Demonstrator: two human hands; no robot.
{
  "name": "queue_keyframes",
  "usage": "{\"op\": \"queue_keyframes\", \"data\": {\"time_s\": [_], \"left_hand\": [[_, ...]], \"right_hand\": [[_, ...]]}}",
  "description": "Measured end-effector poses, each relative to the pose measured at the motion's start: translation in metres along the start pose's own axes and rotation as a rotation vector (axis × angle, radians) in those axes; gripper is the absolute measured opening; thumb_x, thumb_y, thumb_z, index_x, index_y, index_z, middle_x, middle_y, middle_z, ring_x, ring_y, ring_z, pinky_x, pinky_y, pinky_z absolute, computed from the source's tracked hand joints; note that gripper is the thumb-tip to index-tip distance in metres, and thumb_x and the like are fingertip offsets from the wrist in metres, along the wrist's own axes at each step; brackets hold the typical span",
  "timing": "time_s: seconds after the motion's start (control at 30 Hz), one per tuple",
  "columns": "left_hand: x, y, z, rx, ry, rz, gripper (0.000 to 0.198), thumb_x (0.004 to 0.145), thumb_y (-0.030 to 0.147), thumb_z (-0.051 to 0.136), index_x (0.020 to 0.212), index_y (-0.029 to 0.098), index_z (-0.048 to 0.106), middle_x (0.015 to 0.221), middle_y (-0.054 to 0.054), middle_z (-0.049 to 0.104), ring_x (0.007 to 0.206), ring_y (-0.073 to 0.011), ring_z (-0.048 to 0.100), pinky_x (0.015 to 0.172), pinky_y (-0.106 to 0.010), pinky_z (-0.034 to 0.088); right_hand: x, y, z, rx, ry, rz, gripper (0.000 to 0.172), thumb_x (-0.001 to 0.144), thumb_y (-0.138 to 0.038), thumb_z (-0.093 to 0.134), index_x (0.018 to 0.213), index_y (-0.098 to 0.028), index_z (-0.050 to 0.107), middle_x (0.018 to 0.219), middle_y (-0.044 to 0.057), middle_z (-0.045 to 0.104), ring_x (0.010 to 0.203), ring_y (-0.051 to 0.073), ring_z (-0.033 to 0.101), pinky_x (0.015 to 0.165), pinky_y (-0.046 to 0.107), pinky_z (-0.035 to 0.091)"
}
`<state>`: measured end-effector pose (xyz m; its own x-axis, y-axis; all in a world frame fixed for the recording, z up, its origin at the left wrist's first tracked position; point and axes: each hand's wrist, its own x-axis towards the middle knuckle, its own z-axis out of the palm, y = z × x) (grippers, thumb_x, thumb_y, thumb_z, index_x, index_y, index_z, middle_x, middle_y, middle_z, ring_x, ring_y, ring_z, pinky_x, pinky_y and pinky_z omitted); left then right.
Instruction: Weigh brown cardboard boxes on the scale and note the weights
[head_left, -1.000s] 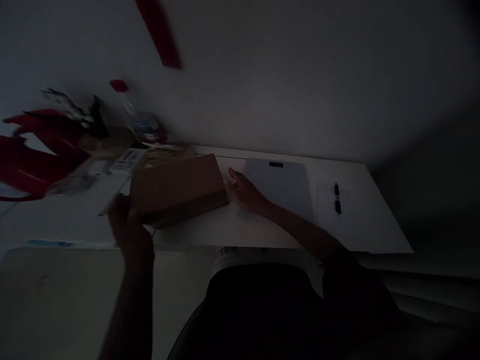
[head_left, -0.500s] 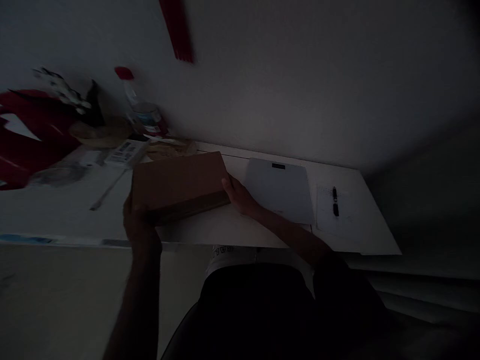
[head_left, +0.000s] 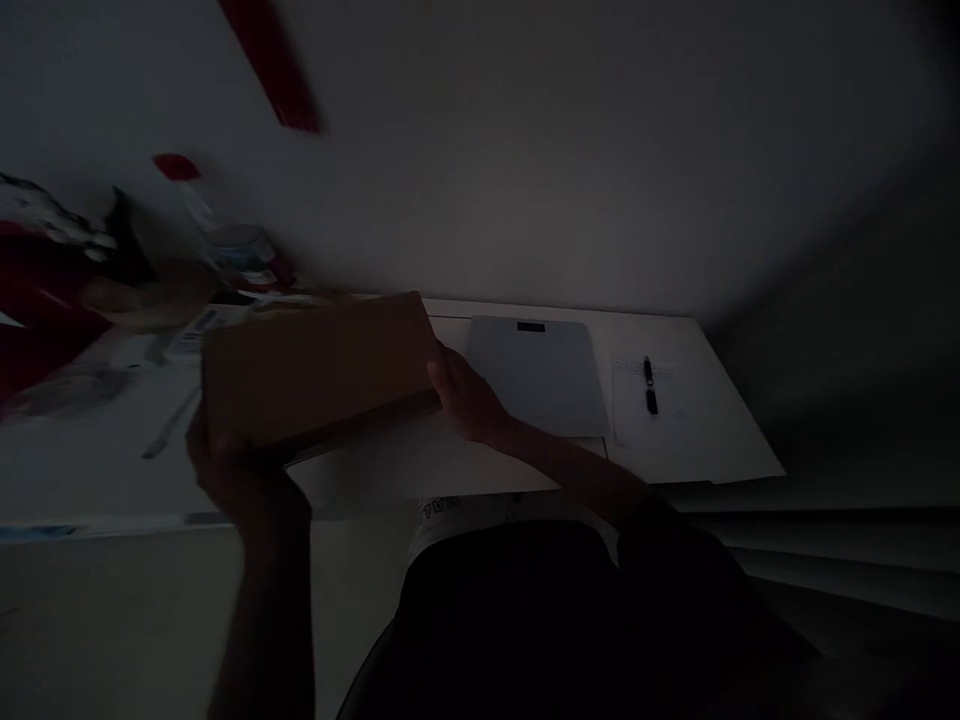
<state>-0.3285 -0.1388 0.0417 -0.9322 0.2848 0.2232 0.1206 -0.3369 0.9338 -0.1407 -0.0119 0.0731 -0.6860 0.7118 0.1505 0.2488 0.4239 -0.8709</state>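
Note:
A brown cardboard box [head_left: 322,375] is held between my two hands over the white table [head_left: 420,460], slightly tilted. My left hand [head_left: 236,480] grips its left end near the lower corner, fingers partly hidden behind it. Against the right end presses my right hand [head_left: 469,395], its thumb on the near side and the other fingers along the end face. Just right of that hand lies a flat grey scale [head_left: 536,380] with a small dark display. Farther right a dark pen [head_left: 649,385] rests on a sheet of paper [head_left: 630,430].
At the back left stand a clear bottle with a red cap [head_left: 178,167] and a labelled jar [head_left: 244,255]. A red bag [head_left: 37,300] lies at far left. A wall rises behind the table, with a red strip [head_left: 274,65] on it. The scene is very dark.
The view has swung to the right, so bottle, scale and paper sit farther left. The box appears larger and a little nearer, still between both hands.

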Motion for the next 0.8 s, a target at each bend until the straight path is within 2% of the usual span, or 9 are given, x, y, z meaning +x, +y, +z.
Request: {"op": "queue_keyframes", "data": {"time_s": [0.17, 0.33, 0.43, 0.6, 0.8], "left_hand": [[-0.014, 0.015, 0.045, -0.088, -0.152, 0.059, 0.063, 0.070, 0.039, 0.062, 0.129, 0.019, 0.058, 0.137, -0.005, 0.059, 0.131, -0.0281, 0.052, 0.111, -0.046, 0.045], [-0.039, 0.020, 0.100, -0.016, -0.317, 0.016, 0.058, 0.078, 0.041, 0.055, 0.132, 0.020, 0.055, 0.135, -0.005, 0.059, 0.127, -0.0242, 0.053, 0.110, -0.040, 0.045], [-0.058, 0.015, 0.126, -0.002, -0.406, 0.002, 0.057, 0.082, 0.041, 0.054, 0.134, 0.018, 0.054, 0.135, -0.007, 0.058, 0.126, -0.0239, 0.052, 0.110, -0.038, 0.044], [-0.090, -0.001, 0.149, -0.022, -0.528, -0.082, 0.058, 0.087, 0.047, 0.056, 0.137, 0.018, 0.052, 0.138, -0.009, 0.056, 0.126, -0.0256, 0.052, 0.106, -0.036, 0.046], [-0.112, -0.011, 0.157, 0.059, -0.585, -0.145, 0.058, 0.087, 0.050, 0.053, 0.138, 0.022, 0.051, 0.140, -0.008, 0.055, 0.126, -0.0242, 0.052, 0.103, -0.034, 0.047]], "right_hand": [[-0.016, -0.005, -0.049, -0.071, 0.120, 0.023, 0.074, 0.098, -0.067, 0.011, 0.157, -0.025, 0.025, 0.150, 0.005, 0.041, 0.129, 0.022, 0.050, 0.100, 0.036, 0.052], [-0.036, 0.009, -0.098, -0.182, 0.316, 0.110, 0.077, 0.097, -0.069, 0.007, 0.151, -0.022, 0.038, 0.141, 0.009, 0.050, 0.122, 0.024, 0.055, 0.097, 0.038, 0.052], [-0.051, 0.021, -0.122, -0.258, 0.375, 0.174, 0.078, 0.097, -0.067, 0.004, 0.147, -0.021, 0.042, 0.136, 0.010, 0.054, 0.118, 0.024, 0.057, 0.095, 0.038, 0.053], [-0.082, 0.040, -0.148, -0.341, 0.428, 0.263, 0.079, 0.097, -0.065, 0.001, 0.145, -0.021, 0.045, 0.132, 0.011, 0.057, 0.115, 0.023, 0.059, 0.087, 0.035, 0.055], [-0.105, 0.058, -0.156, -0.250, 0.480, 0.280, 0.077, 0.097, -0.067, 0.008, 0.146, -0.021, 0.047, 0.136, 0.010, 0.055, 0.119, 0.023, 0.058, 0.089, 0.033, 0.055]]}}
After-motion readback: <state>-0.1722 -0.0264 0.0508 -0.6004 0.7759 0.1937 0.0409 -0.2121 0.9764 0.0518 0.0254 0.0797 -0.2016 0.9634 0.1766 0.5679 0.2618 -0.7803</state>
